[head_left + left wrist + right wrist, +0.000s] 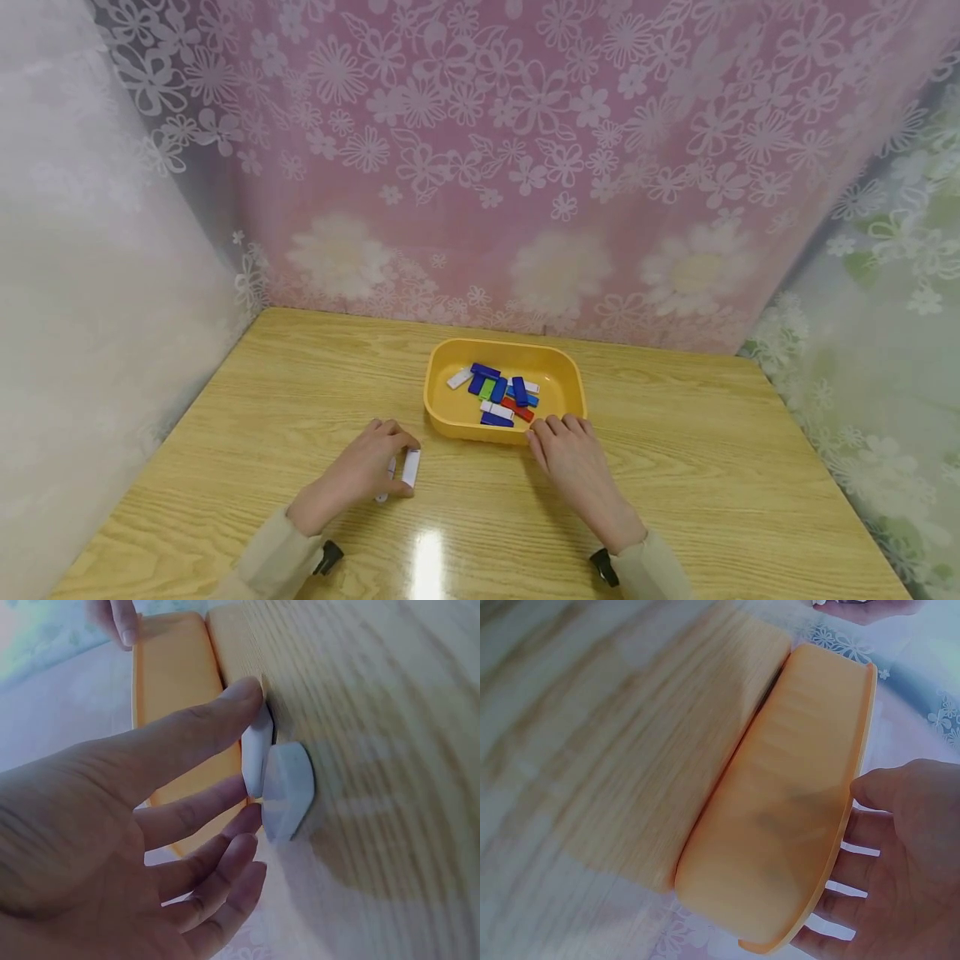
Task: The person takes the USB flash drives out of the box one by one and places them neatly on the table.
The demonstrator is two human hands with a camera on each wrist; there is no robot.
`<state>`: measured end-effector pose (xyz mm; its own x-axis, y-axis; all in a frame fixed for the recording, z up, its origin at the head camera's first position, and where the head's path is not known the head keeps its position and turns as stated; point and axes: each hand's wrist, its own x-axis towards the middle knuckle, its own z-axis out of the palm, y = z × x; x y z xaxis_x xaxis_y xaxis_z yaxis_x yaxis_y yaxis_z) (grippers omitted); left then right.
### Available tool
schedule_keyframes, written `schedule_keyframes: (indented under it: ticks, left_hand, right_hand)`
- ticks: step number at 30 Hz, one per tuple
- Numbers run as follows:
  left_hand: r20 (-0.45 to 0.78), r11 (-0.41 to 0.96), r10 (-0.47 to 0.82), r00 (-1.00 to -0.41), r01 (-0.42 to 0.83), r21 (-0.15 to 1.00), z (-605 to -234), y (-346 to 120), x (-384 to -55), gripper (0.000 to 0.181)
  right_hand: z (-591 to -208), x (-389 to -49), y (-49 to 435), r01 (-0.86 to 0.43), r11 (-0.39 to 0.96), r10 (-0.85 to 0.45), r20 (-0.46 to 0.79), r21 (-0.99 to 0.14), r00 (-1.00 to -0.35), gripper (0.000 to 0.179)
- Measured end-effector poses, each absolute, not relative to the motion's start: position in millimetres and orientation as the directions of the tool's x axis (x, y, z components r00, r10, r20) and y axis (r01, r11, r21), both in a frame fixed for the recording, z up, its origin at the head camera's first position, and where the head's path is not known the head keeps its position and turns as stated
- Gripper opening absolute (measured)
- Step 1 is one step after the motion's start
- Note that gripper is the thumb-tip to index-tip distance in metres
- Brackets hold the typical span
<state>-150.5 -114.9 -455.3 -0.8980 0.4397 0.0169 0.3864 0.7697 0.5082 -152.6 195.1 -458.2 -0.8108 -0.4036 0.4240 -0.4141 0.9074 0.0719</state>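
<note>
My left hand pinches a small white stick, shaped like a USB flash drive, between thumb and fingertips at its two ends. A second white stick lies on the table right beside it, partly hidden by that hand in the head view. My right hand holds the near rim of a yellow tray close to its right corner, fingers hooked over the edge. Inside the tray lie several similar sticks, among them a red stick, a green stick and a dark blue stick.
The wooden table carries the tray near its middle. A pink flowered curtain hangs along the back edge, with pale curtains at the left and right sides. Both wrists wear black straps.
</note>
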Motion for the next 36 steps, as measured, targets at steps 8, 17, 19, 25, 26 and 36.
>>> schedule_keyframes:
  ticks: [8,17,19,25,26,36]
  left_hand:
    - [0.048,0.752,0.488,-0.871,0.448,0.484,-453.9,-126.2,-141.5,0.055]
    - [0.094,0.721,0.520,-0.849,0.495,0.485,-459.5,-131.8,-140.4,0.055]
    - [0.104,0.715,0.532,-0.840,0.511,0.477,-460.5,-132.9,-140.7,0.056]
    - [0.104,0.699,0.562,-0.821,0.538,0.471,-459.5,-138.7,-140.9,0.061]
    - [0.102,0.697,0.566,-0.818,0.540,0.472,-458.9,-139.7,-140.7,0.061]
    - [0.083,0.683,0.597,-0.798,0.560,0.469,-451.9,-145.8,-144.4,0.067]
  right_hand:
    - [-456.4,-151.8,194.5,-0.400,0.915,-0.384,0.396,0.044,-0.834,0.018]
    - [-456.0,-151.7,194.4,-0.397,0.917,-0.383,0.390,0.049,-0.837,0.019]
    - [-455.9,-151.8,194.3,-0.398,0.916,-0.384,0.390,0.049,-0.837,0.019]
    - [-455.2,-152.0,194.0,-0.399,0.915,-0.387,0.388,0.053,-0.836,0.019]
    - [-455.2,-152.1,194.1,-0.399,0.915,-0.387,0.388,0.053,-0.836,0.019]
    - [-455.7,-151.1,194.6,-0.401,0.914,-0.392,0.393,0.063,-0.832,0.019]
